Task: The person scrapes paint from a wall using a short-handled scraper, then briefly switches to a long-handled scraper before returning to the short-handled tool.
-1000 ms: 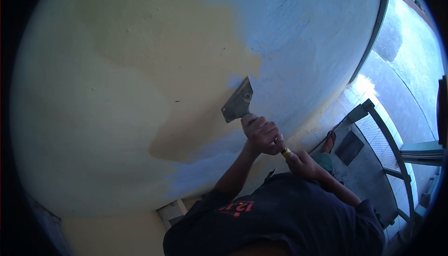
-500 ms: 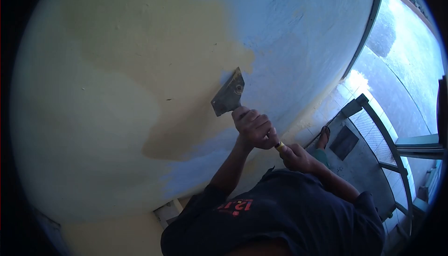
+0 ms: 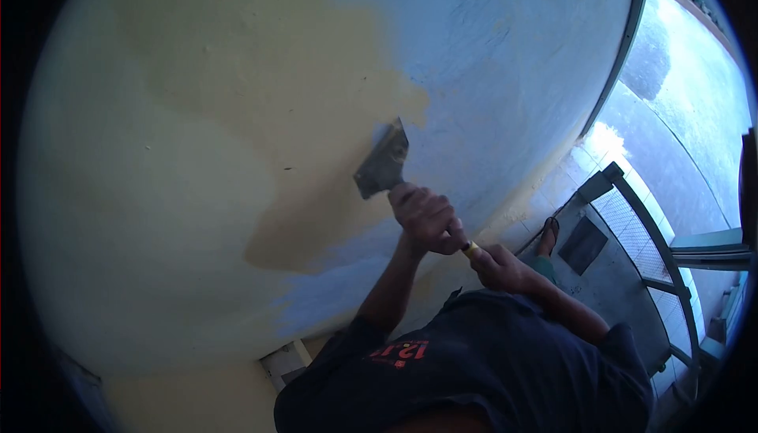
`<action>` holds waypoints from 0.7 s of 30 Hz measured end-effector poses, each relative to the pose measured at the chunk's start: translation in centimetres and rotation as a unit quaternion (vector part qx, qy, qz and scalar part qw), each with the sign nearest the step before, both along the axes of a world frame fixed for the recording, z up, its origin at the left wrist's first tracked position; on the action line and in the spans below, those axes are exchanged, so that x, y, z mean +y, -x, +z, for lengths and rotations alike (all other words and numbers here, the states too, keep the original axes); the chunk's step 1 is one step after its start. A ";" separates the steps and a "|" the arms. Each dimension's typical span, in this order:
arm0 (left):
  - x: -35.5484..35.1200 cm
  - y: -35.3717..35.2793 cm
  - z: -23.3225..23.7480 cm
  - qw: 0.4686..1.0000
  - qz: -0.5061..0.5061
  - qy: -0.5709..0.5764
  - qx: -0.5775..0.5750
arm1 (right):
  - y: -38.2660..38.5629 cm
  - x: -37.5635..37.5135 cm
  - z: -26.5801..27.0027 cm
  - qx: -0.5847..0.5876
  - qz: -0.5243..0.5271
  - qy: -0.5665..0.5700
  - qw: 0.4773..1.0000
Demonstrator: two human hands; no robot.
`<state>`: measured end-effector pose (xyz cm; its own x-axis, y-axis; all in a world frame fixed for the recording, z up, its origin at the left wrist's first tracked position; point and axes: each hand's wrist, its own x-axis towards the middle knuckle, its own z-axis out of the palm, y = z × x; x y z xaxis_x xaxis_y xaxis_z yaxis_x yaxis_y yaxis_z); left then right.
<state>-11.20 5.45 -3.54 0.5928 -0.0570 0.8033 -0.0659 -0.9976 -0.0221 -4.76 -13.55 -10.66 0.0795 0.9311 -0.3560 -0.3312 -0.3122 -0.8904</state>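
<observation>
A wide metal scraper (image 3: 382, 162) presses its blade flat against the wall (image 3: 197, 157), right at the border between the yellow coat and the pale blue area. My left hand (image 3: 425, 218) is wrapped around the upper part of the scraper's handle, just below the blade. My right hand (image 3: 505, 267) grips the yellow end of the same handle, lower and to the right. Both arms reach up from my dark T-shirt (image 3: 474, 370).
The wall is yellow on the left and centre, blue at the upper right and in a patch at the lower centre. A metal scaffold platform with railing (image 3: 639, 259) lies below at the right, with my sandalled foot (image 3: 549, 236) on it. Paved ground shows beyond.
The scraper blade has moved up and left along the wall from its lower position a second ago, and its blade has turned more edge-on. Both hands followed, still on the handle.
</observation>
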 end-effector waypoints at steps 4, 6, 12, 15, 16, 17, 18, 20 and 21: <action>-0.1 -0.1 0.6 1.000 -0.003 -0.020 -0.003 | 0.4 -0.8 0.3 -0.018 -0.006 0.001 1.000; -1.2 -0.1 -0.6 1.000 0.012 0.016 -0.015 | 0.6 -1.0 -0.4 -0.020 -0.004 0.007 1.000; 0.1 -0.1 1.7 0.999 -0.007 -0.006 -0.034 | 0.3 -0.6 1.3 -0.022 0.004 -0.006 1.000; -1.1 -0.2 -0.1 1.000 0.008 0.011 -0.018 | 0.4 -0.7 0.6 -0.039 -0.008 0.009 0.999; -0.8 -0.2 0.1 1.000 0.009 0.009 -0.020 | 0.3 -0.8 0.6 -0.036 -0.009 0.022 0.999; -0.2 -0.4 0.4 1.000 0.005 0.011 -0.021 | 0.1 -0.5 0.8 -0.037 -0.013 0.025 0.999; 0.3 -1.0 2.1 1.000 -0.010 0.004 -0.026 | -0.2 0.3 1.6 -0.020 -0.014 0.004 1.000; 0.1 -0.3 2.5 0.999 -0.010 -0.006 -0.038 | -0.1 0.2 2.2 -0.001 0.000 -0.020 1.000; -0.2 -0.3 1.6 0.999 -0.011 -0.013 -0.040 | -0.1 -0.6 1.9 -0.004 -0.003 -0.005 1.000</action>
<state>-10.87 5.29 -1.97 0.5255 -0.0903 0.8460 -0.0847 -0.9950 -0.0536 -4.70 -14.18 -8.73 0.0888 0.9338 -0.3465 -0.3254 -0.3016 -0.8962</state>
